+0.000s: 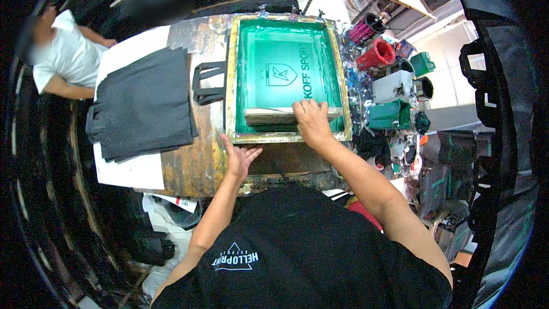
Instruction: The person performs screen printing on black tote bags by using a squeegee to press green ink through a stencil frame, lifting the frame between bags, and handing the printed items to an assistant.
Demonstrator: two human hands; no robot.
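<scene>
A silkscreen frame with a yellowish, ink-stained rim and a green mesh lies on the table in front of me. A logo and lettering show in the mesh. Across its near end lies a wide wooden squeegee, and my right hand is closed over its top edge, right of the middle. My left hand is at the frame's near left corner, palm up and fingers spread, holding nothing; whether it touches the rim I cannot tell. Black bag handles stick out from under the frame's left side.
Left of the frame, a pile of black cloth bags lies on a white sheet. A person in a white shirt is beyond it. To the right stand a red ink pot, a green container and a grey container.
</scene>
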